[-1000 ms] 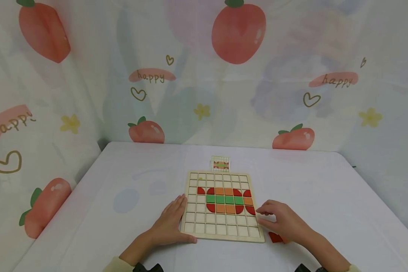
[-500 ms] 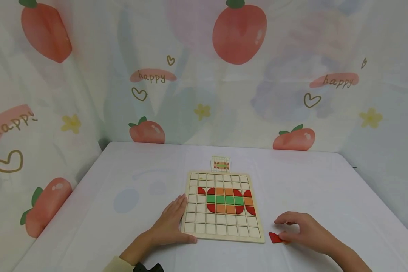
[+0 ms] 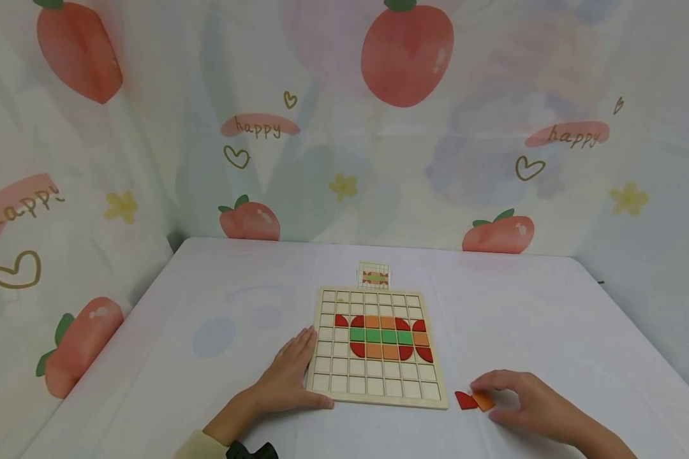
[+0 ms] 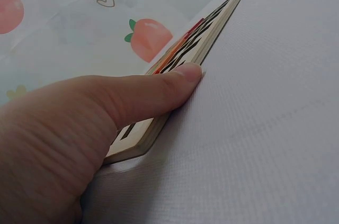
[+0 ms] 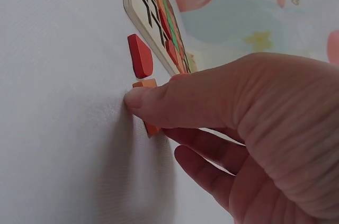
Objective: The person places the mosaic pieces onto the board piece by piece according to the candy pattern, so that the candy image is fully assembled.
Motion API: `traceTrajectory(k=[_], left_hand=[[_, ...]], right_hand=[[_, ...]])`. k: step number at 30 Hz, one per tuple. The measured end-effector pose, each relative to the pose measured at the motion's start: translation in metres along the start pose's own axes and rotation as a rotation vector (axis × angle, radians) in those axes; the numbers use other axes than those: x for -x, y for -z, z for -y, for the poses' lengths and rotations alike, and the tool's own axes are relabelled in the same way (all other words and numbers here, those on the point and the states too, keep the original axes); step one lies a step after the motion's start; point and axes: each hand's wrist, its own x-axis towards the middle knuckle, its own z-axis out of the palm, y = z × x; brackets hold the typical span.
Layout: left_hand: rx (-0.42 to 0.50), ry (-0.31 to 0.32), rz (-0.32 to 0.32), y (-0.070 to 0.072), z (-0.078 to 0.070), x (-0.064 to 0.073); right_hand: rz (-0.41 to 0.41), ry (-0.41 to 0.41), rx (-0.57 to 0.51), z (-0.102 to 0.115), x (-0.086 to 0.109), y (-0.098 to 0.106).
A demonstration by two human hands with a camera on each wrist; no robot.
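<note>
A wooden grid board (image 3: pixel 373 400) lies on the table with red, orange and green pieces set in its squares. My left hand (image 3: pixel 287 376) rests at its left front corner, fingers straight along the left side and thumb (image 4: pixel 183 75) on the front edge. To the right of the board, my right hand (image 3: pixel 528 405) pinches an orange square tile (image 3: pixel 483 401) between thumb and index finger, low at the tabletop. Beside that tile lies a red quarter-round piece (image 3: pixel 466 401). In the right wrist view, the thumb partly hides the orange tile (image 5: pixel 151 83).
Behind the board stands a small pattern card (image 3: pixel 374 275) with a similar coloured design on a grid. A white cloth covers the table (image 3: pixel 207 280). Printed fabric (image 3: pixel 344 140) with fruit and hearts hangs around the back and left sides.
My right hand has moved from the board's right edge toward the loose pieces, and its thumb and index finger have come together on the orange tile. My left hand stays in place.
</note>
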Motion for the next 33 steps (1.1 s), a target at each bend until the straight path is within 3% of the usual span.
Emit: traceTrajectory(k=[4,11,19,27,33], left_hand=[[-0.007,0.001,0.000,0.000,0.001,-0.001],[-0.002,0.003,-0.001,0.000,0.001,-0.001],[0.001,-0.008,-0.008,-0.002,0.003,-0.001],[0.003,0.007,-0.002,-0.001,0.002,-0.001],[0.013,0.003,0.004,-0.002,0.001,-0.001]], right_hand=[[0.011,-0.012,-0.020,-0.002,0.001,-0.002],[-0.075,0.127,0.048,-0.006,0.003,-0.007],[-0.006,0.040,0.044,-0.002,0.005,-0.004],[-0.132,0.162,0.027,0.004,-0.002,0.001],[-0.168,0.204,0.028,0.012,-0.019,-0.001]])
